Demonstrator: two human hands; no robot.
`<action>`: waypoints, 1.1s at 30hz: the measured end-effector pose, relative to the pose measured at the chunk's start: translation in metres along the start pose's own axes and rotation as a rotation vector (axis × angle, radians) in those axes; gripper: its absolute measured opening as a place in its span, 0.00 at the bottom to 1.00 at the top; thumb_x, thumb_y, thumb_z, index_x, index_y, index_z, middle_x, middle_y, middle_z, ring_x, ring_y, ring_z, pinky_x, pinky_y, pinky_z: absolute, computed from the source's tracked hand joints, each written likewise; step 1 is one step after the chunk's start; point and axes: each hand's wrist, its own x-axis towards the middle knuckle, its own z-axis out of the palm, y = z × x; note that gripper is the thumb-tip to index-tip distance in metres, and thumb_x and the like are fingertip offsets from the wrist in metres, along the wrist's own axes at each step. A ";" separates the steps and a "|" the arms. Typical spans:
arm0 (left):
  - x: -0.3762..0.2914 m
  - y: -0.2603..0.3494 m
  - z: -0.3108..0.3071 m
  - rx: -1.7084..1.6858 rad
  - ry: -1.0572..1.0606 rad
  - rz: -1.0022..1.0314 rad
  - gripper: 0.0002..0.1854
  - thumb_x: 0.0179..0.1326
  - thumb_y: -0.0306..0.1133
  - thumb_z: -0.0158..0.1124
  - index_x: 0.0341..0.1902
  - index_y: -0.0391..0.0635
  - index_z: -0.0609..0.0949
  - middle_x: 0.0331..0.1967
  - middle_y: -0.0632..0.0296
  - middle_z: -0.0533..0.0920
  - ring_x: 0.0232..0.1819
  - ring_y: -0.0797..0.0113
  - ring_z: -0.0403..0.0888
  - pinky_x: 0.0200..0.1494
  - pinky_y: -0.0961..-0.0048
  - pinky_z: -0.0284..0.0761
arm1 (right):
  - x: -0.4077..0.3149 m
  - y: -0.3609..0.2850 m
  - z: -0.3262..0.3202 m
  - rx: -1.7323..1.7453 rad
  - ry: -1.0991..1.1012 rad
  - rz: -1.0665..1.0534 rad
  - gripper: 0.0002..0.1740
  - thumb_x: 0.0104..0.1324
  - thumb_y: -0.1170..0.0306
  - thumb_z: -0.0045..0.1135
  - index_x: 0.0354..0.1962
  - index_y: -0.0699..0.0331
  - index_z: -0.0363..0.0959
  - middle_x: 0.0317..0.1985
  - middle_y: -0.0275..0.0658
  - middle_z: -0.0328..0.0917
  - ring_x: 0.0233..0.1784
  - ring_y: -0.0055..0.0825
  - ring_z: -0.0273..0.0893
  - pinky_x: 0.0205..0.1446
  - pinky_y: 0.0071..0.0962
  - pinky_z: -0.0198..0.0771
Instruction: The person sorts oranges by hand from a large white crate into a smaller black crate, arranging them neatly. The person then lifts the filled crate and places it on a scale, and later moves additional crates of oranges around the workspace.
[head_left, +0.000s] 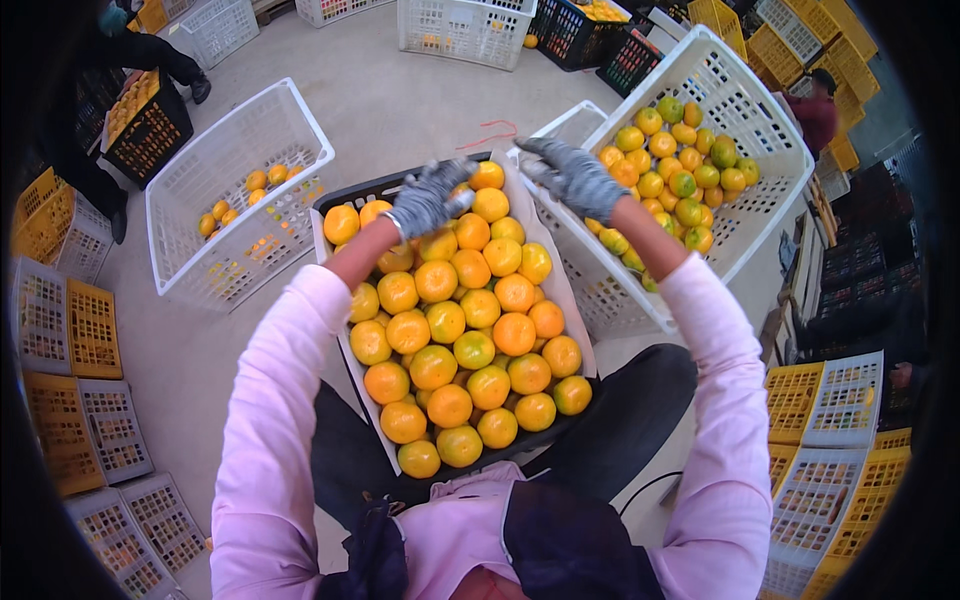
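Note:
Orange and yellow-green mandarins (474, 349) lie in rows in a black plastic crate (330, 196) lined with pale paper, between my knees. My left hand (429, 199), in a grey knit glove, is over the crate's far left part, back upward; its fingertips are slightly blurred, and whether it grips a fruit beneath is hidden. My right hand (570, 176), gloved alike, is above the rim between this crate and the large white crate (787, 142) at the right, its fingers extended and nothing visible in them. Greener mandarins (682, 182) fill part of that tilted white crate.
A white crate (319, 154) with several mandarins stands to the left on the concrete floor. Stacked yellow and white crates line both sides. A person's dark-clothed leg (169, 56) is beside a full black crate (154, 127) at upper left; another person (816, 112) is at upper right.

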 end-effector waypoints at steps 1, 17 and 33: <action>-0.005 -0.015 -0.014 -0.006 0.104 0.129 0.30 0.71 0.51 0.44 0.72 0.52 0.60 0.72 0.53 0.60 0.73 0.48 0.54 0.74 0.56 0.48 | -0.015 -0.003 -0.013 0.019 0.053 -0.084 0.24 0.70 0.58 0.47 0.57 0.65 0.70 0.52 0.53 0.76 0.56 0.46 0.74 0.61 0.35 0.67; 0.052 -0.015 0.031 0.305 0.254 0.379 0.33 0.66 0.53 0.47 0.72 0.52 0.61 0.72 0.58 0.59 0.73 0.52 0.55 0.72 0.45 0.42 | -0.110 -0.036 0.005 0.291 -0.188 -0.107 0.18 0.63 0.71 0.53 0.52 0.62 0.75 0.51 0.42 0.79 0.51 0.37 0.78 0.53 0.32 0.73; 0.072 -0.001 0.031 0.335 -0.061 0.256 0.37 0.62 0.56 0.49 0.72 0.50 0.60 0.76 0.59 0.51 0.77 0.57 0.43 0.74 0.51 0.26 | -0.134 -0.029 0.035 0.722 -0.438 0.249 0.16 0.61 0.69 0.59 0.49 0.58 0.77 0.48 0.29 0.79 0.48 0.24 0.79 0.46 0.22 0.76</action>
